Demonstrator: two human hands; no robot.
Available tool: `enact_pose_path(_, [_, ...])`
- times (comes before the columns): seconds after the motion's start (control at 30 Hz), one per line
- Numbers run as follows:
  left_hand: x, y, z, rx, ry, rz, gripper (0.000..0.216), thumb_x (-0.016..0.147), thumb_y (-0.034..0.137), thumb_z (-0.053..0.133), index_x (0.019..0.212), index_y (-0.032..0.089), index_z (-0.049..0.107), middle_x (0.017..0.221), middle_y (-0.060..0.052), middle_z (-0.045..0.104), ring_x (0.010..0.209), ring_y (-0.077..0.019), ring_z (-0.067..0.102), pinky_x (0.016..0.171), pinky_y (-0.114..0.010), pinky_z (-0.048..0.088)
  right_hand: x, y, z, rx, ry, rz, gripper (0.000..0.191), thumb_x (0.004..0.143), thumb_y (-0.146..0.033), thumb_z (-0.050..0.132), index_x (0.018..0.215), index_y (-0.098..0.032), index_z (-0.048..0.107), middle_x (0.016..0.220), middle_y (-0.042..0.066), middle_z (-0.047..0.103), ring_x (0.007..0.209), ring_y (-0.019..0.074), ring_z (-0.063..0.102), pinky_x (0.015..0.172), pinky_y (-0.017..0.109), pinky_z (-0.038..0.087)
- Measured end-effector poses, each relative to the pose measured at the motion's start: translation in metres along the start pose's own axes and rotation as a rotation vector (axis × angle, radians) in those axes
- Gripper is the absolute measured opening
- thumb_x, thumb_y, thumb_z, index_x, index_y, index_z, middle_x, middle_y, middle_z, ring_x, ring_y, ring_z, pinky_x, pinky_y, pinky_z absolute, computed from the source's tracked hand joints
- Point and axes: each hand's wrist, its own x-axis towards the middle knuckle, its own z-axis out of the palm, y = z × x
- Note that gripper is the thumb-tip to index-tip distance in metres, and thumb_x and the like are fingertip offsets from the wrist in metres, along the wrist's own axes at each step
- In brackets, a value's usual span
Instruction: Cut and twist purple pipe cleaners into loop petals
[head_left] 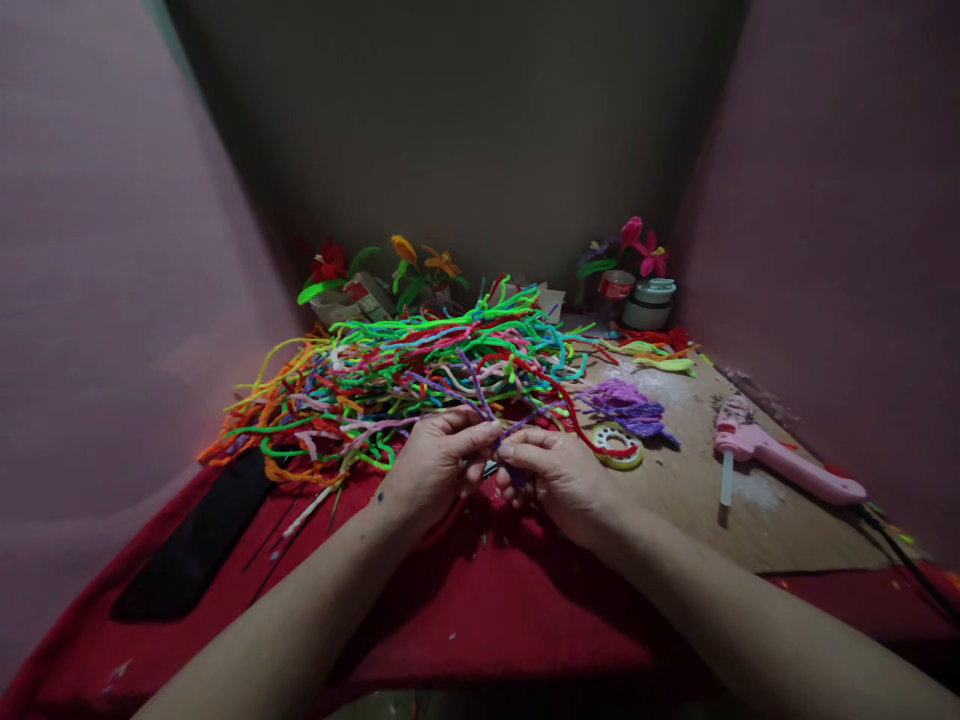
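Purple pipe cleaners (477, 382) cross between my two hands, their fuzzy ends sticking up and out to both sides. My left hand (442, 455) pinches them between thumb and fingers. Close beside it, my right hand (544, 465) is closed on the same purple stems, its thumb pressed to the fingers. Fingers hide the point where the stems meet. Just beyond both hands lies a big tangled heap of pipe cleaners (420, 350) in many colours. A bundle of purple and lilac pipe cleaner shapes (626, 405) rests to the right of my right hand.
A pink glue gun (787, 462) lies on a cardboard sheet (697, 520) at right, near a yellow tape roll (616, 447). On the red cloth (480, 620) at left is a long black object (195, 545). Pipe cleaner flowers (645, 245) and a lidded jar (649, 303) stand behind.
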Motion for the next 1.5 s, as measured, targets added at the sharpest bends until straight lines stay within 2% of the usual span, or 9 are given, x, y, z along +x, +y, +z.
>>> enact_pose_path(0.3, [0.001,-0.001,-0.003,0.051,0.011,-0.008,0.021,0.068,0.033,0.064,0.066,0.014,0.054,0.041,0.007,0.041,0.032,-0.0026,0.031,0.032,-0.015,0.021,0.001,0.0,-0.002,-0.104,0.044,-0.04,0.019,0.065,-0.031,0.065,0.068,-0.012,0.06,0.052,0.0,0.059,0.04,0.0069,0.048,0.042,0.02,0.036])
enact_pose_path(0.43, [-0.004,0.009,-0.003,0.291,0.002,-0.054,0.027,0.073,0.038,0.058,0.061,0.014,0.054,0.041,0.004,0.045,0.032,-0.0043,0.033,0.033,-0.017,0.021,0.002,-0.002,-0.004,-0.075,0.058,-0.045,0.013,0.065,-0.025,0.063,0.066,-0.013,0.058,0.051,-0.001,0.058,0.04,0.0069,0.047,0.042,0.02,0.036])
enact_pose_path(0.53, [-0.008,0.019,0.001,0.41,-0.003,0.031,0.018,0.071,0.031,0.06,0.066,0.014,0.058,0.051,0.002,0.053,0.039,-0.0054,0.04,0.039,-0.017,0.029,0.003,-0.004,-0.007,-0.047,0.062,-0.034,0.011,0.063,-0.023,0.063,0.065,-0.014,0.058,0.05,-0.002,0.058,0.038,0.0071,0.046,0.039,0.02,0.034])
enact_pose_path(0.67, [-0.008,0.019,0.004,0.411,0.08,0.154,0.013,0.065,0.025,0.065,0.066,0.014,0.058,0.058,0.002,0.055,0.047,-0.0071,0.045,0.046,-0.018,0.036,0.005,-0.004,-0.01,-0.025,0.029,-0.051,0.011,0.063,-0.023,0.063,0.064,-0.014,0.058,0.05,-0.002,0.058,0.039,0.0069,0.047,0.041,0.02,0.036])
enact_pose_path(0.87, [-0.004,0.006,-0.002,0.226,0.034,0.028,0.021,0.07,0.034,0.062,0.078,0.015,0.059,0.063,-0.001,0.06,0.049,-0.0088,0.05,0.047,-0.019,0.038,0.006,-0.002,-0.011,-0.033,0.0,-0.105,0.012,0.065,-0.024,0.063,0.065,-0.013,0.058,0.053,-0.001,0.058,0.042,0.0068,0.048,0.045,0.02,0.038])
enact_pose_path(1.1, [-0.006,0.005,-0.002,0.336,0.046,0.126,0.018,0.074,0.033,0.058,0.074,0.015,0.06,0.057,0.001,0.057,0.047,-0.0083,0.047,0.047,-0.019,0.038,0.004,-0.003,-0.008,-0.064,-0.003,-0.099,0.015,0.066,-0.026,0.063,0.062,-0.013,0.056,0.052,-0.001,0.058,0.04,0.0065,0.047,0.042,0.02,0.035])
enact_pose_path(1.3, [-0.01,0.003,0.003,0.578,0.169,0.383,0.01,0.073,0.026,0.06,0.074,0.018,0.065,0.068,-0.001,0.062,0.058,-0.0105,0.052,0.056,-0.019,0.041,0.006,-0.001,-0.01,-0.056,-0.007,-0.109,0.016,0.065,-0.028,0.064,0.064,-0.013,0.057,0.053,-0.001,0.057,0.041,0.0064,0.047,0.042,0.02,0.035])
enact_pose_path(1.4, [-0.008,0.0,-0.003,0.744,0.111,0.589,0.01,0.076,0.022,0.057,0.079,0.02,0.067,0.078,-0.003,0.062,0.071,-0.0132,0.056,0.067,-0.022,0.043,0.006,-0.002,-0.012,-0.087,0.004,-0.111,0.016,0.065,-0.028,0.064,0.063,-0.013,0.058,0.052,-0.001,0.057,0.04,0.0064,0.047,0.042,0.02,0.034])
enact_pose_path(1.5, [-0.004,0.0,-0.014,1.001,0.034,0.874,0.017,0.079,0.019,0.053,0.089,0.023,0.066,0.082,-0.003,0.058,0.075,-0.0141,0.053,0.067,-0.024,0.043,0.005,-0.004,-0.013,-0.119,0.031,-0.099,0.014,0.063,-0.025,0.064,0.061,-0.013,0.059,0.05,-0.002,0.056,0.038,0.0059,0.045,0.04,0.019,0.031])
